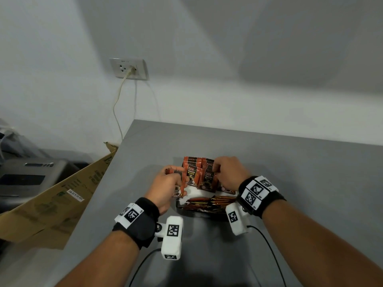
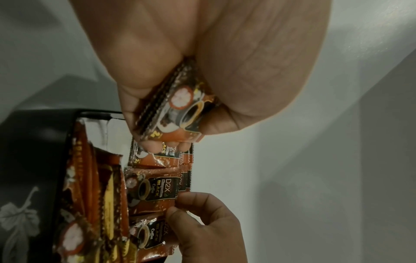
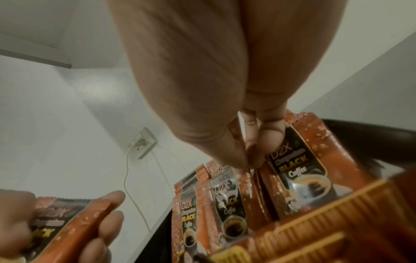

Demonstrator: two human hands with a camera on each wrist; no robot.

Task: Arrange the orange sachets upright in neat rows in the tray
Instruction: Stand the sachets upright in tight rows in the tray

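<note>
A dark tray (image 1: pixel 196 214) sits on the grey table (image 1: pixel 290 172). Orange D2X coffee sachets (image 1: pixel 194 168) stand upright in rows at its far side, and more sachets (image 1: pixel 209 202) lie flat in its near part. My left hand (image 1: pixel 175 180) hovers at the tray's left edge and grips a small stack of sachets (image 2: pixel 178 110) between thumb and fingers. My right hand (image 1: pixel 215 169) reaches over the rows. Its fingertips (image 3: pixel 246 164) pinch the top edge of an upright sachet (image 3: pixel 299 170) in the right-hand row. The tray's floor is mostly hidden.
A flattened cardboard box (image 1: pixel 62 197) leans against the table's left edge, with a grey appliance (image 1: pixel 27 175) beyond it. A wall socket (image 1: pixel 128 68) with a hanging cable is behind. Bare table lies right of the tray.
</note>
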